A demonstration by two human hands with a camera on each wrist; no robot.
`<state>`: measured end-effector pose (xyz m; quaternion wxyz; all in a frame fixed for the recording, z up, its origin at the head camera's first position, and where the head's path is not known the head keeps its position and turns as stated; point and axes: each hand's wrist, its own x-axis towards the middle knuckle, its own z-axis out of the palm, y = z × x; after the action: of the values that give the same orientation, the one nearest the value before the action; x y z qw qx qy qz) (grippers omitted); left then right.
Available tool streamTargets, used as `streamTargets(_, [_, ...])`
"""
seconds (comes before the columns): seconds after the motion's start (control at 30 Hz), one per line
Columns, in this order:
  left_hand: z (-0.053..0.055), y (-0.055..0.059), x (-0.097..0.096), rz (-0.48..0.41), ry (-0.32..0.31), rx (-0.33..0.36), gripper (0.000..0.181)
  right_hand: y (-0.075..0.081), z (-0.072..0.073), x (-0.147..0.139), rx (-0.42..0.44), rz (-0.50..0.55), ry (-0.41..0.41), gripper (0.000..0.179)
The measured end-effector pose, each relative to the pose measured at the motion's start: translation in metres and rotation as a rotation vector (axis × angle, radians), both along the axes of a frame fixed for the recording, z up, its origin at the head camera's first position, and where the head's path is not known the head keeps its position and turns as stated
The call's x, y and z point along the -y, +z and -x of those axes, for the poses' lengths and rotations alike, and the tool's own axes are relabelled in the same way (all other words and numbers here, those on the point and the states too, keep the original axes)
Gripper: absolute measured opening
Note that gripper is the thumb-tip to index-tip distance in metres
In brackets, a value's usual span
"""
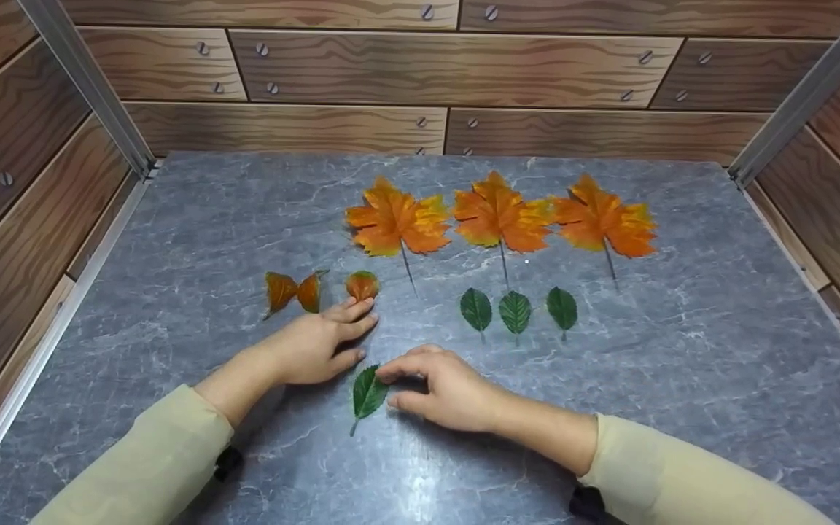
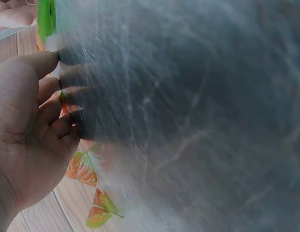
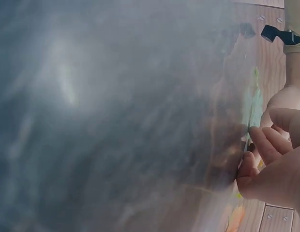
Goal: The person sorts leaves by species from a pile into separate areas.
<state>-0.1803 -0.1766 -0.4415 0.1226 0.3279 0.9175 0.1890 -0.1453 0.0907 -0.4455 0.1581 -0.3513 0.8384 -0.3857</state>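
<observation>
On the grey marbled table, my left hand (image 1: 314, 346) lies palm down with its fingers spread. Its fingertips rest on the lower edge of a small rounded orange leaf (image 1: 362, 284). To its left, two orange leaf pieces (image 1: 283, 293) meet in a bow shape. My right hand (image 1: 453, 390) touches the upper right edge of a serrated green leaf (image 1: 369, 394) with its fingertips, the thumb lying a little apart from it. This leaf's stem points toward the front. In the left wrist view, the green leaf (image 2: 46, 19) shows beyond the left thumb.
Three large orange maple leaves (image 1: 502, 215) lie in a row at the back, stems toward the front. Below them sit three small green leaves (image 1: 515, 312). Wood-patterned walls (image 1: 449, 69) with grey metal corner posts (image 1: 92, 87) border the table (image 1: 646, 350).
</observation>
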Motion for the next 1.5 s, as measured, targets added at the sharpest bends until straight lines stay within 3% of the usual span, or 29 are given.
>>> streamTargets(0.3, [-0.001, 0.000, 0.000, -0.014, 0.002, -0.004, 0.059, -0.006, 0.002, 0.011, 0.006, 0.040, -0.133, 0.024])
streamTargets(0.47, [-0.001, 0.001, 0.000, -0.018, 0.001, -0.009, 0.058, -0.009, 0.001, 0.016, -0.049, 0.031, -0.163, 0.028])
streamTargets(0.83, [0.000, 0.001, -0.001, -0.001, -0.004, -0.012, 0.059, -0.008, -0.001, 0.015, -0.128, -0.051, -0.069, 0.048])
streamTargets(1.03, [-0.001, 0.001, 0.000, 0.003, -0.003, -0.010, 0.059, -0.007, -0.002, 0.015, -0.146, -0.067, -0.044, 0.039])
streamTargets(1.27, [-0.002, 0.000, 0.000, 0.003, 0.010, 0.001, 0.059, -0.007, -0.005, 0.015, -0.118, -0.092, -0.073, 0.029])
streamTargets(1.5, [-0.001, 0.000, 0.000, -0.005, 0.007, -0.004, 0.058, -0.006, -0.003, 0.013, -0.122, -0.020, -0.028, 0.018])
